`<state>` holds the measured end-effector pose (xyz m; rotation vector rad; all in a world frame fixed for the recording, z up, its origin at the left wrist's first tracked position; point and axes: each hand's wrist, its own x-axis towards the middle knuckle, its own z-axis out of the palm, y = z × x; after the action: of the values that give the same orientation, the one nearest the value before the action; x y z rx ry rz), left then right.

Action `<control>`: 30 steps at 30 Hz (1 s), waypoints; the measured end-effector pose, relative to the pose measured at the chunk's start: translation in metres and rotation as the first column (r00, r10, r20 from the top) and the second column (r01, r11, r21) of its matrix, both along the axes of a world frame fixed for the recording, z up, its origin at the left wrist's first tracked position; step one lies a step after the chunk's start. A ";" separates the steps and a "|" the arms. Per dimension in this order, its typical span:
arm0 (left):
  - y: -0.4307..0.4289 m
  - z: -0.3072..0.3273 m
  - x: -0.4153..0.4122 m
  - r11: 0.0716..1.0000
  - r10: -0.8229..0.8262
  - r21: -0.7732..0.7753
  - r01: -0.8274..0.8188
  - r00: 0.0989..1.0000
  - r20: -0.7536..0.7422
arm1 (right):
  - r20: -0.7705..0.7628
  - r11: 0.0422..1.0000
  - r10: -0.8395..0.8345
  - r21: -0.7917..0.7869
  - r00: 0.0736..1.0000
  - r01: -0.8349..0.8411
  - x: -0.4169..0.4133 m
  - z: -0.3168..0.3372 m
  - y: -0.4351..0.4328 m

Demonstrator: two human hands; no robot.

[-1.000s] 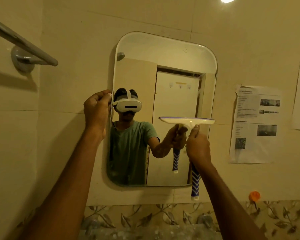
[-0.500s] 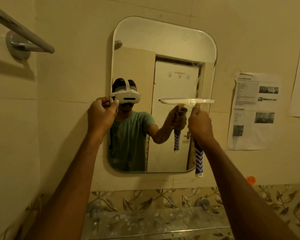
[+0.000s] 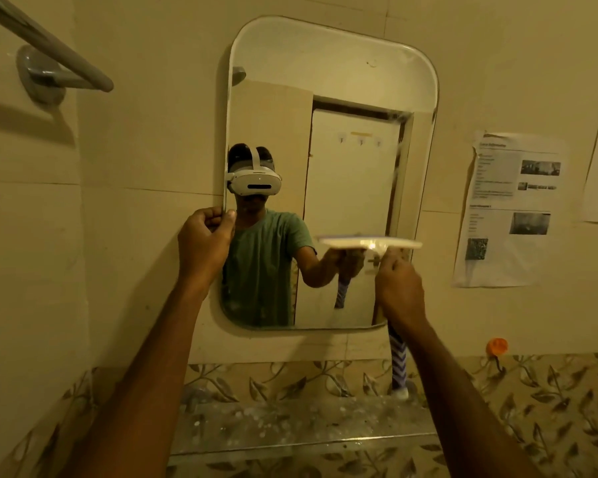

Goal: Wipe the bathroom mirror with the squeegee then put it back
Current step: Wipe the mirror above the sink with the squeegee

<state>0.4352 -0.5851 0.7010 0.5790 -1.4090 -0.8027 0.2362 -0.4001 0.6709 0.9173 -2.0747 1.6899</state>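
A rounded rectangular mirror (image 3: 346,81) hangs on the tiled wall ahead. My right hand (image 3: 399,291) is shut on the squeegee (image 3: 370,243), whose white blade lies flat against the glass low on the mirror's right half. Its blue-and-white patterned handle (image 3: 398,363) sticks out below my wrist, over the shelf. My left hand (image 3: 204,246) is closed on the mirror's left edge, about midway up. The glass reflects a person in a green shirt with a headset.
A metal towel bar (image 3: 49,53) juts from the wall at upper left. Printed sheets (image 3: 508,208) are stuck to the wall right of the mirror. An orange hook (image 3: 496,347) sits lower right. A speckled shelf (image 3: 290,422) runs below the mirror.
The squeegee blade has slid down the right side of the glass. My left hand has dropped lower along the mirror's left edge. The camera has tilted down a little.
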 end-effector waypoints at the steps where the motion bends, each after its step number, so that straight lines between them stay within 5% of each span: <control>1: 0.000 -0.003 0.000 1.000 -0.004 -0.007 0.004 1.000 0.000 | -0.013 0.999 0.011 -0.032 1.000 -0.011 -0.002 0.015 -0.001; 5: 0.001 -0.013 -0.003 1.000 0.030 -0.006 -0.030 1.000 0.000 | -0.034 0.998 0.038 -0.049 0.999 -0.040 -0.009 0.037 -0.007; 20: 0.002 -0.032 -0.003 1.000 0.016 0.015 -0.015 0.999 -0.050 | 0.141 0.980 -0.085 0.190 0.986 0.058 0.002 -0.137 0.006; 23: 0.002 -0.033 -0.003 1.000 0.018 0.006 -0.018 0.998 -0.054 | -0.018 0.989 -0.092 0.115 0.996 0.094 0.014 -0.130 0.007; 25: 0.003 -0.033 -0.002 1.000 0.023 0.006 -0.023 0.998 -0.056 | -0.231 0.979 -0.005 0.196 0.973 0.051 0.026 -0.120 0.002; 30: 0.005 -0.039 -0.001 1.000 0.012 0.013 -0.012 0.999 -0.050 | -0.611 0.875 0.186 0.459 0.770 0.152 0.051 -0.089 -0.032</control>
<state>0.4337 -0.5798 0.6619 0.5731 -1.3544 -0.8117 0.2874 -0.4321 0.5816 1.4228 -1.9848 0.6558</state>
